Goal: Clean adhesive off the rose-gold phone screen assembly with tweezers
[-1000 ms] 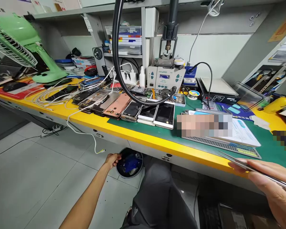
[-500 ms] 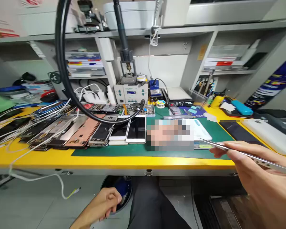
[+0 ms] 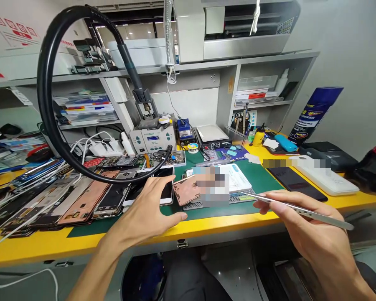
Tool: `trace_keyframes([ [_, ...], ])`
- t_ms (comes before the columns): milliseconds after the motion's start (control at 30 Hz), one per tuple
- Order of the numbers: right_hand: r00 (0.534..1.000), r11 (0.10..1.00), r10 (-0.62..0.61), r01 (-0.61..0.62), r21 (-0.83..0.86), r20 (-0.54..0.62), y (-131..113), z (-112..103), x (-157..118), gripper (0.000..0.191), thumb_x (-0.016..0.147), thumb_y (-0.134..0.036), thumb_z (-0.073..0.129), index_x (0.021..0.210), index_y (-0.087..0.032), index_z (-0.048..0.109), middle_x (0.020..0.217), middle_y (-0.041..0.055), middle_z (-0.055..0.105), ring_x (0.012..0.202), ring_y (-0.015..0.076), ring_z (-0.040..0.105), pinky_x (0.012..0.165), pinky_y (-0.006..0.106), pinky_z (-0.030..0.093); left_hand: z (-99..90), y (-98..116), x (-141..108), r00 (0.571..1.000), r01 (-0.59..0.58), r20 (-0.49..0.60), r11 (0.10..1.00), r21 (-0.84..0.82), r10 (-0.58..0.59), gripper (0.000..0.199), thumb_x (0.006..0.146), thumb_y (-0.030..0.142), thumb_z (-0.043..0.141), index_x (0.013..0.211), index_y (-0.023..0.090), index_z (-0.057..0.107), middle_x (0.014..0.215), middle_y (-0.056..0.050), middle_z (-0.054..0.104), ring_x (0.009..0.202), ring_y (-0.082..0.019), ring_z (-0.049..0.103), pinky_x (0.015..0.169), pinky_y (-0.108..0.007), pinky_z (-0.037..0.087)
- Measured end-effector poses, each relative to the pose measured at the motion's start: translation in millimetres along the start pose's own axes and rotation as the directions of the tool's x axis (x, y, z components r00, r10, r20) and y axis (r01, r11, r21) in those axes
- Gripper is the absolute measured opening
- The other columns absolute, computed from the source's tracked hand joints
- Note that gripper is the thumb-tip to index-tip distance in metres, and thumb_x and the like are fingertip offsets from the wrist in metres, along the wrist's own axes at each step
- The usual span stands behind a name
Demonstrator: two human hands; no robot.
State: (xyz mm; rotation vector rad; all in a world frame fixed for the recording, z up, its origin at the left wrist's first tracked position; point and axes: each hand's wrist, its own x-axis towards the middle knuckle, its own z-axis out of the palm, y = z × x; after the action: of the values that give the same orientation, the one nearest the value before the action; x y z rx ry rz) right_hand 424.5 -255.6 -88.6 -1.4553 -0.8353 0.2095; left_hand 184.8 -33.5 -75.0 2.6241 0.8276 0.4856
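Note:
My left hand (image 3: 150, 209) is over the front of the green mat (image 3: 253, 209), thumb and fingers spread, with nothing between them. Just to its right lies a pinkish metal phone part (image 3: 185, 190), partly covered by a blurred patch. Between the fingers of my right hand (image 3: 301, 221) are metal tweezers (image 3: 313, 215), their tips pointing left near the white pad (image 3: 238, 177). A white-framed phone with a black screen (image 3: 167, 190) lies behind my left hand, which hides part of it.
Several opened phones (image 3: 89, 196) and white cables crowd the left side. A thick black hose (image 3: 45, 83) arches above them to the soldering station (image 3: 153, 138). On the right are a dark phone (image 3: 297, 182), a white device (image 3: 329, 177) and a blue spray can (image 3: 315, 113).
My left hand has risen from below the table edge to the mat and spread its fingers. My right hand still holds the tweezers. The view has shifted, showing more of the right side.

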Motion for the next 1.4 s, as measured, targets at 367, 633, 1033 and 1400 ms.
trace_keyframes([
  [367, 0.967, 0.978, -0.087, 0.129, -0.164, 0.24, 10, 0, 20, 0.014, 0.087, -0.039, 0.079, 0.095, -0.028, 0.082, 0.102, 0.0028, 0.078, 0.096, 0.0238, 0.075, 0.084, 0.026, 0.063, 8.1, -3, 19, 0.997, -0.066, 0.049, 0.998, 0.014, 0.065, 0.071, 0.081, 0.042, 0.07, 0.145, 0.026, 0.042, 0.136, -0.013, 0.053, 0.128, -0.032, 0.053, 0.108, -0.048, 0.044],
  [633, 0.888, 0.975, -0.096, 0.176, -0.14, 0.449, 1, 29, 47, 0.011, 0.091, -0.032, 0.075, 0.096, -0.024, 0.081, 0.099, 0.003, 0.077, 0.092, 0.0211, 0.074, 0.078, 0.023, 0.061, 13.0, -11, 20, 0.995, -0.102, 0.016, 0.994, 0.042, 0.101, 0.071, 0.083, 0.036, 0.067, 0.146, 0.026, 0.035, 0.136, -0.012, 0.051, 0.128, -0.03, 0.051, 0.108, -0.047, 0.044],
  [1033, 0.903, 0.944, -0.103, 0.221, -0.245, 0.418, 10, 25, 64, 0.006, 0.086, -0.026, 0.078, 0.081, -0.024, 0.08, 0.085, 0.002, 0.077, 0.077, 0.02, 0.074, 0.063, 0.02, 0.061, 26.0, -21, 18, 0.981, -0.16, -0.103, 0.986, 0.044, 0.163, 0.073, 0.083, 0.032, 0.067, 0.148, 0.03, 0.035, 0.141, -0.007, 0.048, 0.132, -0.028, 0.047, 0.11, -0.04, 0.042],
  [1400, 0.877, 0.944, -0.144, 0.261, -0.202, 0.458, 18, 31, 63, 0.01, 0.087, -0.012, 0.075, 0.086, -0.022, 0.077, 0.088, 0.0018, 0.077, 0.081, 0.0179, 0.074, 0.076, 0.022, 0.061, 33.5, -24, 22, 0.932, -0.291, -0.218, 0.956, 0.021, 0.289, 0.073, 0.079, 0.024, 0.068, 0.147, 0.023, 0.04, 0.14, -0.009, 0.048, 0.131, -0.028, 0.045, 0.113, -0.037, 0.035],
])
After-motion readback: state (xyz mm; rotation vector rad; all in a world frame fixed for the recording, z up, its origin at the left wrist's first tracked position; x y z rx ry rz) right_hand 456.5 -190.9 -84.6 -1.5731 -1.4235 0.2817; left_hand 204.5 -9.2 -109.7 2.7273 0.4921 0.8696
